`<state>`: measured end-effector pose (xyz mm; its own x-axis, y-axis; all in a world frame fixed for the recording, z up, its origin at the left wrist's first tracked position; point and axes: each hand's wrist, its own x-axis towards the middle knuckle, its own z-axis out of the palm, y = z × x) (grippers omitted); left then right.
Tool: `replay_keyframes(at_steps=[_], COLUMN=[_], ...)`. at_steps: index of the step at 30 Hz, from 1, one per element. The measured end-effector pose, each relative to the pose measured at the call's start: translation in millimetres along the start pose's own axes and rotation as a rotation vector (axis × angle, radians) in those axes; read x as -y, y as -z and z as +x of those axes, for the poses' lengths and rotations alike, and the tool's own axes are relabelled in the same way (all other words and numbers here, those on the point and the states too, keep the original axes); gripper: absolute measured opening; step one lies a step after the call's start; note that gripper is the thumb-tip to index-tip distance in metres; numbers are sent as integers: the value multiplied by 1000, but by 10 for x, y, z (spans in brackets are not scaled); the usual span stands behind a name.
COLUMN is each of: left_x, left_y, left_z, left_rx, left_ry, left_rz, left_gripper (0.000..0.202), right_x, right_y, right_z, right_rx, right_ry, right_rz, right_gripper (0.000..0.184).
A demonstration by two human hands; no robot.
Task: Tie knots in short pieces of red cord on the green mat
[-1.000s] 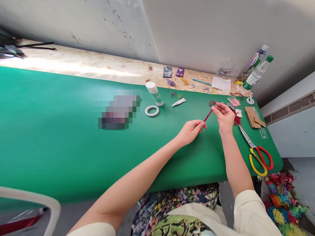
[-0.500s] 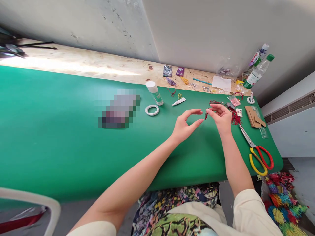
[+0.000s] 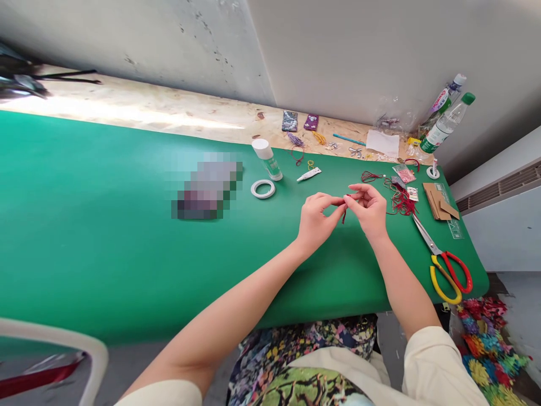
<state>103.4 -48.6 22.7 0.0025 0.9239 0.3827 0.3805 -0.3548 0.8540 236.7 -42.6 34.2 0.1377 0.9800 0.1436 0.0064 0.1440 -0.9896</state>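
Observation:
A short dark red cord (image 3: 344,216) hangs between my two hands, just above the green tabletop. My left hand (image 3: 318,220) pinches it from the left, thumb and forefinger together. From the right, my right hand (image 3: 368,210) grips the same cord with its thumb and fingertips, touching the left fingers. Most of the cord is hidden in the fingertips. Right of my hands lie a tangle of red cords (image 3: 403,204), a looped red cord (image 3: 370,176) and a packet of pink beads (image 3: 404,173). Large scissors (image 3: 439,255) with red and yellow handles lie nearer the right edge.
Beyond my left hand are a glue stick (image 3: 269,162), a roll of white tape (image 3: 262,189) and a small tube (image 3: 309,175). Cardboard pieces (image 3: 438,203) lie at the right edge. A bottle (image 3: 443,127) stands in the back corner. A blurred-out dark object (image 3: 207,192) lies left.
My left hand has closed from an open reach onto the red cord. My right hand has moved left and slightly nearer, bringing the cord to the left fingertips.

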Motion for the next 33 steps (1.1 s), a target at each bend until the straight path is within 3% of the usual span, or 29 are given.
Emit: replay_keyframes(at_steps=[7,14,33], left_x=[-16,-35,-83], left_y=[22,44,52], left_z=[1,19,31], left_rx=[4,41,146], left_ry=[71,146,171], left_rz=[-69,-169,-225], left_gripper=[14,19,20], right_x=[47,110,82], right_y=[11,92,134], right_z=[7,60,126], right_rx=[38,189,210], right_ry=[-33,-102,-134], right_rz=[35,67,64], right_gripper=[32,20,18])
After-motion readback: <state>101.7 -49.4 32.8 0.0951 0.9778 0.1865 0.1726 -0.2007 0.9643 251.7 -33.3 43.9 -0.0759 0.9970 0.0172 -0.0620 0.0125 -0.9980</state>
